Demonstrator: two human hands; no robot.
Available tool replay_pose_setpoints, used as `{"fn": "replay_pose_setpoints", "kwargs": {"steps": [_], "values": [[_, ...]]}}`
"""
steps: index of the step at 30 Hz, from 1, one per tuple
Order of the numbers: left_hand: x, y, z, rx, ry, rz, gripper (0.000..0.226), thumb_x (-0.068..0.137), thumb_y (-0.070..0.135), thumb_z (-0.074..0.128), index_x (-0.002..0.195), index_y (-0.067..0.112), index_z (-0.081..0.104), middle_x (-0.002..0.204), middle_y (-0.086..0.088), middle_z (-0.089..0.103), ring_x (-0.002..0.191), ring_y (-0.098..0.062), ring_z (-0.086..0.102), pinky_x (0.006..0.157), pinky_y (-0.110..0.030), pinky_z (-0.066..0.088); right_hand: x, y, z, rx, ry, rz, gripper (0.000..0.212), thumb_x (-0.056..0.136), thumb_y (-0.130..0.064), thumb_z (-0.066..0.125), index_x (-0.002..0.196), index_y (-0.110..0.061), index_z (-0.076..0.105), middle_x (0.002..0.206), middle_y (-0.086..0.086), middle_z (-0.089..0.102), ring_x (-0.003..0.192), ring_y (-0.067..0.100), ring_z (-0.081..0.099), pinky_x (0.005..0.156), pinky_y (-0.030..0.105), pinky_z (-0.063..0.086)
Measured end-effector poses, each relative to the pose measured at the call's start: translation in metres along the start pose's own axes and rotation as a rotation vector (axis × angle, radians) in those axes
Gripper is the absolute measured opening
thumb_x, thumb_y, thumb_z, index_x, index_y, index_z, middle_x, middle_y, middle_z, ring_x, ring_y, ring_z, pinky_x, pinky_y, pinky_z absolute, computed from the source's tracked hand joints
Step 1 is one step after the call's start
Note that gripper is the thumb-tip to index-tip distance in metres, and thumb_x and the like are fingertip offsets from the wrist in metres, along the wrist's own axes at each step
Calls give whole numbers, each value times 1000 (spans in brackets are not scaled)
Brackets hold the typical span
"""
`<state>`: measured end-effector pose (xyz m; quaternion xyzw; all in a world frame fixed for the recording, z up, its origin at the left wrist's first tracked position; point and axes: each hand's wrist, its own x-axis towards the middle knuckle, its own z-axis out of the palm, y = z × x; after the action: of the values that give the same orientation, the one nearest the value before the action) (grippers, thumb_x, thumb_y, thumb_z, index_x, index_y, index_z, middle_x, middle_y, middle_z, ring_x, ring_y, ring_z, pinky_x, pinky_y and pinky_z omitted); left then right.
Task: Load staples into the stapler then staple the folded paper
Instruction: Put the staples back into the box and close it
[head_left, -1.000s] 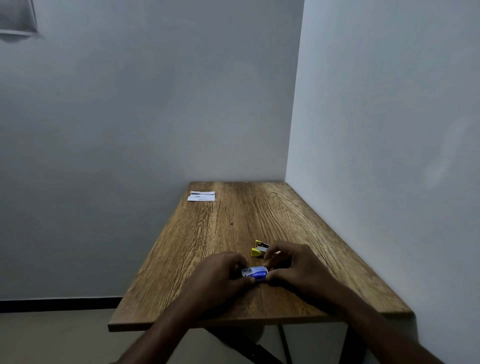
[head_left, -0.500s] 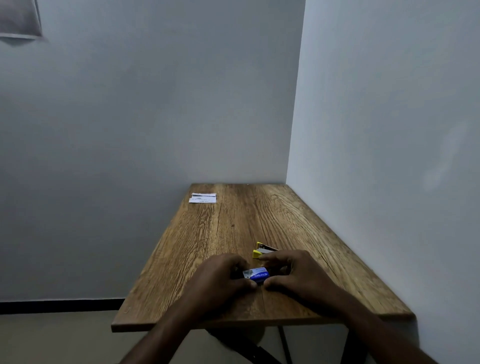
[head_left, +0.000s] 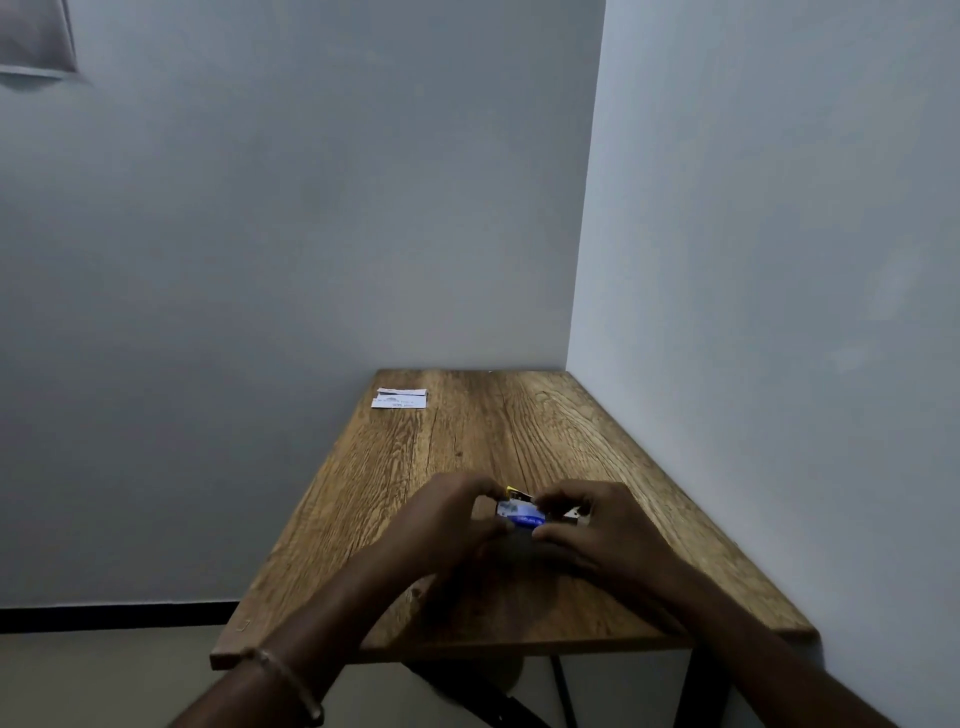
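- The left hand (head_left: 447, 519) and the right hand (head_left: 597, 525) meet low over the near half of the wooden tabletop (head_left: 467, 441), both with knuckles up and wrists reaching in from the near edge.
- Between them sits a small blue-and-white staple box (head_left: 521, 514); the left fingers (head_left: 483, 491) curl round its left end and the left thumb presses beneath it, so that hand pinches the box.
- The right fingers (head_left: 558, 499) close over the top right of the box, with the right thumb under its lower edge, also pinching it.
- Just behind the box a sliver of the yellow stapler (head_left: 514, 490) shows, mostly hidden by the two hands; it seems to lie on the tabletop, though the dim light makes that hard to confirm.
- A small pale, metallic bit (head_left: 575, 514) peeks out by the right hand's knuckles; what it is cannot be told.
- The folded paper (head_left: 400, 399) lies flat at the far left corner of the tabletop, well apart from the hands.
- A thin bracelet (head_left: 291, 680) circles the left wrist.
- Grey walls (head_left: 779, 260) close in the tabletop on the far side and the right.
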<state>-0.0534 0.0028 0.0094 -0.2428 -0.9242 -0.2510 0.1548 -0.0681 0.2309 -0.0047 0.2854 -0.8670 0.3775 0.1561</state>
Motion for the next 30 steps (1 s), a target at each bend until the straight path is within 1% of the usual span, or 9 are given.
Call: {"fn": "replay_pose_setpoints", "kwargs": {"steps": [2,5,7,10,15,19,23,26,30], "values": [[14,5,-1,41,9,16,35,89,31,70,122,18,67,123,2,68,110,-11,61,93,-33,52,7,3,-6,-31,51,3,23,75,-30,83,97,-29,77,87,-20,73,87,-6,65,72,4,45],[32,7,4,103,15,31,36,91,34,68,123,19,66,123,2,68,108,-12,62,90,-36,54,15,12,-10,-89,100,44,21,76,-27,83,96,-29,78,87,-19,73,85,-4,65,70,7,44],[41,6,11,143,11,25,37,91,36,66,125,20,65,123,3,68,107,-12,62,89,-33,54,16,18,-8,-101,116,75,20,77,-28,81,96,-30,77,89,-19,72,86,-4,64,71,10,45],[49,0,23,150,-7,-5,36,92,35,65,125,21,64,123,4,68,104,-10,62,87,-30,53,14,26,-2,-104,128,111,21,76,-34,79,96,-32,77,87,-20,71,88,-8,62,68,10,46],[45,-14,36,73,5,-51,32,91,38,64,120,28,67,109,8,72,90,-6,62,80,-31,54,14,30,1,-60,113,155,23,75,-37,82,96,-31,78,88,-16,74,79,-4,68,63,12,52],[42,-22,34,8,-13,-38,35,88,36,68,122,29,67,109,9,72,95,-7,63,86,-36,54,12,30,1,-22,103,159,27,73,-37,84,99,-31,79,83,-13,75,75,-4,68,59,11,51],[39,-28,33,-34,-8,-13,50,86,31,72,134,23,59,122,4,69,104,-7,63,90,-27,54,10,29,2,-25,90,146,34,73,-32,85,106,-30,77,87,-15,73,78,-7,67,61,7,48],[36,-32,32,-84,-13,29,58,82,28,78,136,21,57,121,5,67,103,-5,62,87,-22,54,9,27,2,-34,72,117,35,77,-30,83,111,-28,76,94,-14,75,82,-7,67,65,7,50],[31,-36,31,-123,3,48,42,82,20,77,121,27,65,108,17,64,98,-1,63,85,-23,57,8,26,1,-38,72,105,32,78,-29,82,110,-28,77,91,-14,75,83,-6,67,67,8,49]]}}
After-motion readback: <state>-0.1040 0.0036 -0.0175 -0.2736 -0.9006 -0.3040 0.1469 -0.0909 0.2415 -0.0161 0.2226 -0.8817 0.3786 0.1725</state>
